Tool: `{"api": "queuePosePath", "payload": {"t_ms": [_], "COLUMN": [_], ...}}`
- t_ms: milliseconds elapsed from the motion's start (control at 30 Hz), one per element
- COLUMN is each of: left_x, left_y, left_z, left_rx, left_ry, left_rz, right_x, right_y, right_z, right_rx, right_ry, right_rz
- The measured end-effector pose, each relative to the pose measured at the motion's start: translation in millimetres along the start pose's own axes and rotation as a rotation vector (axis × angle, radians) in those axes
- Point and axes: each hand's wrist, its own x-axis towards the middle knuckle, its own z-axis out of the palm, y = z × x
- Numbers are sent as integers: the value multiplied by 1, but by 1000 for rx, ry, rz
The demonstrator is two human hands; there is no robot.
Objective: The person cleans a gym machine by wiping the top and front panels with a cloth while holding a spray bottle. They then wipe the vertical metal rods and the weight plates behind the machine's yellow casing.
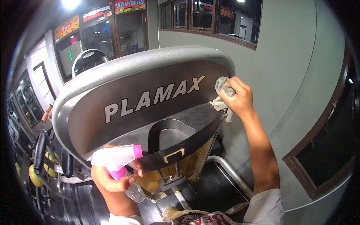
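My left hand (108, 179) is wrapped round a spray bottle (116, 157) with a white and pink trigger head and a clear body, its pink nozzle pointing right. In my right hand (242, 98) is a crumpled grey cloth (224, 93), bunched at the right end of a machine's panel. This dark panel (90, 101) has a thick silver rim and the raised letters PLAMAX. Below the letters, a black ledge (202, 114) with a recessed tray runs along its front, close behind the bottle.
A grey wall (277, 75) with a window stands to the right, near my right arm. A silver tube frame (232, 176) shows below the machine. At the left is other gym equipment with yellow-green round parts (36, 175). Glass doors (129, 33) stand behind.
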Motion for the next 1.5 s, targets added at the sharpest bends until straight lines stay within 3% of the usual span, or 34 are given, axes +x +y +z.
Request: {"api": "queuePosePath", "payload": {"t_ms": [133, 233, 267, 367, 467, 633, 733, 900, 1100, 1233, 1367, 1400, 1433, 1467, 1500], "left_x": [-3, 0, 0, 0, -1, 4, -3, -2, 3, 7, 4, 4, 6, 10, 9], "left_y": [1, 5, 4, -6, -1, 3, -7, -7, -8, -4, 1, 2, 3, 0, -1], "left_z": [-3, 1, 1, -6, -3, 5, 9, 3, 6, 19, 26, 25, 22, 11, 13], "left_rx": [62, 24, 10, 15, 36, -46, -23, 51, 88, 51, 75, 98, 120, 130, 108], "left_ry": [15, -13, -17, -65, -35, -26, 93, 42, 35, 129, 151, 143, 132, -27, 18], "left_rz": [28, 4, 26, 86, 74, 86, 123, 119, 132, 117, 76, 47, 16, 21, 40], "right_x": [-13, 10, 21, 29, -8, 5, 27, -33, 37, -2, -16, -3, 12, 27, 37], "right_y": [11, -1, 0, -5, 11, 7, 1, 34, 2, 18, 15, 4, -4, -11, -14], "right_z": [-11, -12, -7, 0, -7, -8, -7, -8, -9, -9, -15, -16, -14, -9, -4], "right_rx": [121, -46, -40, 36, -16, -24, 60, 50, 101, 90, 22, -119, -43, 31, 104], "right_ry": [-166, -82, 37, 89, -50, -15, 69, -69, 62, -35, -172, -191, -109, -29, 51], "right_rz": [102, -48, -113, 16, 139, 57, 75, 189, 106, 187, 128, 76, 65, 54, 39]}}
